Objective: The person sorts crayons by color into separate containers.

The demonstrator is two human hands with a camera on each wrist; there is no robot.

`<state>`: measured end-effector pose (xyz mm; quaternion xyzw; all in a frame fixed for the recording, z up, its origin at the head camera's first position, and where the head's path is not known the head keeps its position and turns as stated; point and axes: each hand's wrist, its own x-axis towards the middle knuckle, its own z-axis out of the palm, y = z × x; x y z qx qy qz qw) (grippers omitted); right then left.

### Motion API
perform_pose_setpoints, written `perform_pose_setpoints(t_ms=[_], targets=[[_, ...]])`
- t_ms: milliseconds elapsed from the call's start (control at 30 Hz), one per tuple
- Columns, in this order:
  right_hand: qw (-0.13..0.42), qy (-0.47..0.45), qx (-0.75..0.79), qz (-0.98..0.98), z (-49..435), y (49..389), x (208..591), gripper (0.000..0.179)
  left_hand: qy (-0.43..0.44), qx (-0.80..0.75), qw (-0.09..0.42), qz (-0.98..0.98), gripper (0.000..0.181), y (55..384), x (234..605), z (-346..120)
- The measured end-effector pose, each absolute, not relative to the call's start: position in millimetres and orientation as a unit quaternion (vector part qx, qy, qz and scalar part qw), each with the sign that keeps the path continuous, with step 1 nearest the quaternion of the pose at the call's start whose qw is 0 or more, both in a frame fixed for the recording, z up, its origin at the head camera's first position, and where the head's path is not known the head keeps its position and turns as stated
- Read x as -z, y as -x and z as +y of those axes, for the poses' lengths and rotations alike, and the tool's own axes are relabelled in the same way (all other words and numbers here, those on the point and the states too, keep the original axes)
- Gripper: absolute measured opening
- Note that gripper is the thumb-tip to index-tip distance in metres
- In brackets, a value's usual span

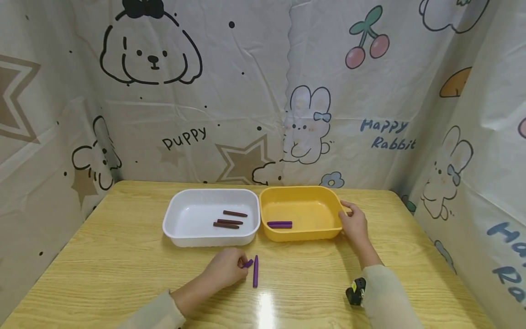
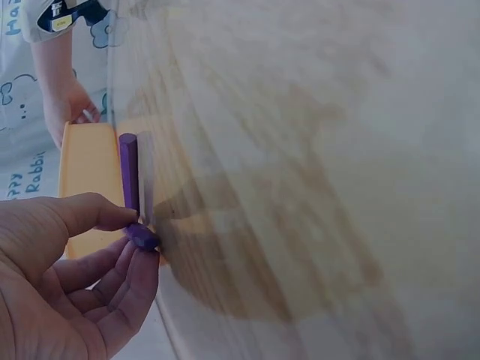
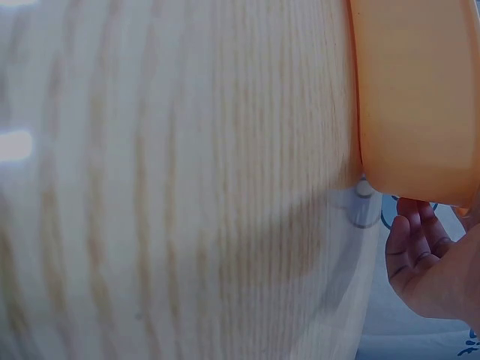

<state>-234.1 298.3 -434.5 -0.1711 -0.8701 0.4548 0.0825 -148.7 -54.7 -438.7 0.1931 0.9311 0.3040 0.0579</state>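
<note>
My left hand [image 1: 228,268] pinches a purple crayon [image 2: 141,236] between thumb and fingers, low over the table in front of the white tub. Just right of those fingers, a second purple crayon [image 1: 255,271] lies on the wood, pointing away from me. My right hand [image 1: 355,224] holds the right end of the yellow tub [image 1: 306,235], its thumb at the rim; in the right wrist view its curled fingers [image 3: 420,232] are against the outer end wall. Two purple crayons [image 1: 280,225] lie side by side inside that tub, at its left.
Left of the yellow tub and right against it stands a white tub [image 1: 211,241] with three brown crayons [image 1: 228,224] in its right half. A printed cloth [image 1: 246,105] hangs behind and beside the wooden table [image 1: 102,269]. A small black device [image 1: 355,291] sits at the right sleeve.
</note>
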Motion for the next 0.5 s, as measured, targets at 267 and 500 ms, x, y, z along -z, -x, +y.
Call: perform_pose_setpoints(t_ms=[267,500], targets=[[0.081,0.177,-0.459,-0.867,297,234,433,0.042,-0.182,-0.318,0.08,0.927,0.009,153,427,-58],[0.076,0.177,-0.458,-0.868,297,234,433,0.042,-0.208,-0.317,0.059,0.923,0.012,161,410,-58]])
